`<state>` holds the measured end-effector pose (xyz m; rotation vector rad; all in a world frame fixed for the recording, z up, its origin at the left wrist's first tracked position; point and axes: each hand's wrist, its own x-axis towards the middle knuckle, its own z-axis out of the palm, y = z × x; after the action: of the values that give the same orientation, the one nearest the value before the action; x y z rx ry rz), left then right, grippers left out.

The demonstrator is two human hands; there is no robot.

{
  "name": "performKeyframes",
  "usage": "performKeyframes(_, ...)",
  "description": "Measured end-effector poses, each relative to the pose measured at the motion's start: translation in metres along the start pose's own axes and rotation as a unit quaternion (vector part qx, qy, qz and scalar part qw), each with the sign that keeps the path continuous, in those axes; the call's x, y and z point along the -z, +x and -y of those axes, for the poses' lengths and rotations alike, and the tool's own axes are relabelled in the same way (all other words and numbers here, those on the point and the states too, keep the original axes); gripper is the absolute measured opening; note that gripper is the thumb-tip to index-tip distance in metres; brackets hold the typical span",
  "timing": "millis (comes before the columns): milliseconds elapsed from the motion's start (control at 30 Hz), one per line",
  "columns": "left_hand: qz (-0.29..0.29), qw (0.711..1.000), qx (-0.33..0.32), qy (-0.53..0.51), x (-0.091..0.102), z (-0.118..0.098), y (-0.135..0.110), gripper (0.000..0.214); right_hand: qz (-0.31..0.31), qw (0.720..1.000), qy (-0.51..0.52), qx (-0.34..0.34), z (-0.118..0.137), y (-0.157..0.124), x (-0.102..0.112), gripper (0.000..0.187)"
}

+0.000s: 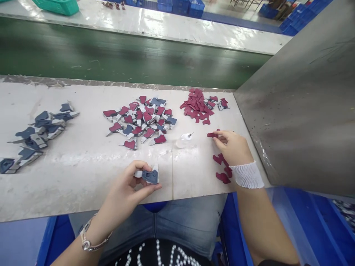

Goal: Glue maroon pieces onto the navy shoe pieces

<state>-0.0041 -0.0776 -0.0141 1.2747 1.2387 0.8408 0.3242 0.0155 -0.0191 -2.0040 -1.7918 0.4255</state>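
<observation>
The left hand [130, 188] is closed in a grasp on a blue-and-white cut piece [149, 176], which is pinched between the thumb and fingers and held over the front part of the surface [83, 177]. A metal bracelet [93, 236] is worn on the left wrist.

The right hand [233, 147] is partly curled, and a maroon cut piece [212, 135] is gripped at the fingertips over the surface. A white mesh wrap [246, 174] is fitted around the right wrist. Loose maroon pieces [222, 166] are positioned just beneath and beside the right hand.

A small translucent bottle [183, 141] with a thin nozzle is located on the surface between the two hands. A mixed pile of maroon and blue pieces [138, 120] is spread ahead of the left hand, and a maroon pile [198, 105] is placed ahead of the right hand. A group of blue-and-grey pieces [39, 135] is laid out toward the left end.

A green conveyor belt [111, 51] runs beyond the surface, and a steel panel [294, 99] is mounted at the right. Blue crates [180, 7] are stacked in the distance.
</observation>
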Motion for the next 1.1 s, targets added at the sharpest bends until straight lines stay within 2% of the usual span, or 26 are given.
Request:
performKeyframes(100,-0.014,1.000,-0.024,-0.006,-0.005,0.000,0.004,0.028,-0.025,0.999,0.020,-0.041,0.000,-0.005,0.009,0.027)
performKeyframes(233,-0.036,0.998,-0.052,-0.023,-0.012,-0.003,0.006,0.029,-0.009,0.992,0.109,-0.069,0.009,-0.027,0.023,0.028)
performKeyframes(333,-0.032,0.997,-0.060,-0.033,-0.017,-0.005,0.007,0.030,0.058,0.965,0.238,-0.088,0.027,-0.052,0.028,0.045)
performKeyframes(400,-0.031,0.996,-0.065,-0.045,-0.019,-0.005,0.009,0.031,0.124,0.941,0.302,-0.088,0.042,-0.066,0.026,0.036)
performKeyframes(500,-0.035,0.996,-0.069,-0.051,-0.021,-0.005,0.010,0.033,0.176,0.935,0.307,-0.020,0.062,-0.079,0.017,0.011)
performKeyframes(600,-0.046,0.995,-0.076,-0.047,-0.020,-0.004,0.009,0.034,0.205,0.933,0.293,0.029,0.077,-0.085,0.008,0.010)
performKeyframes(733,-0.073,0.992,-0.098,-0.028,-0.017,-0.005,0.005,0.032,0.259,0.884,0.390,-0.008,0.095,-0.090,0.006,0.008)
performKeyframes(800,-0.082,0.990,-0.110,-0.017,-0.017,-0.006,0.003,0.028,0.266,0.863,0.428,-0.021,0.103,-0.093,0.007,0.005)
performKeyframes(933,-0.103,0.984,-0.148,0.004,-0.018,-0.006,0.002,0.024,0.240,0.854,0.461,-0.037,0.115,-0.097,0.003,0.012)
performKeyframes(1000,-0.114,0.979,-0.171,0.018,-0.018,-0.004,0.002,0.024,0.246,0.833,0.494,-0.051,0.119,-0.098,-0.001,0.017)
performKeyframes(1100,-0.124,0.969,-0.206,0.056,-0.018,-0.003,0.001,0.025,0.254,0.808,0.527,-0.071,0.124,-0.095,-0.005,0.012)
